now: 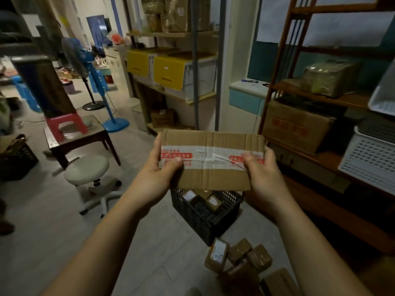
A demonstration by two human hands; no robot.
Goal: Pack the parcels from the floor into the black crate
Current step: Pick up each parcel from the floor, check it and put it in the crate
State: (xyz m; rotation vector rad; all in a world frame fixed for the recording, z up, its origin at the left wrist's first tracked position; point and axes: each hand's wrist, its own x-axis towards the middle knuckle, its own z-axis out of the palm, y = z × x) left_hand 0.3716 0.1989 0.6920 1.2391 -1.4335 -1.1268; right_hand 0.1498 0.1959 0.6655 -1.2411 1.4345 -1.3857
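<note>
I hold a flat cardboard parcel (211, 159) with a white and red tape band up at chest height, in the middle of the view. My left hand (159, 174) grips its left end, thumb on the tape. My right hand (264, 173) grips its right end the same way. Directly below the parcel the black crate (210, 214) stands on the floor, with a few small brown parcels inside. A pile of several small brown parcels (239, 256) lies on the floor in front of the crate.
A wooden shelf unit (320, 159) with cartons and white baskets stands at the right. A round white stool (86, 169) and a low dark table (79, 139) with a pink stool stand at the left. A blue fan (102, 86) is farther back.
</note>
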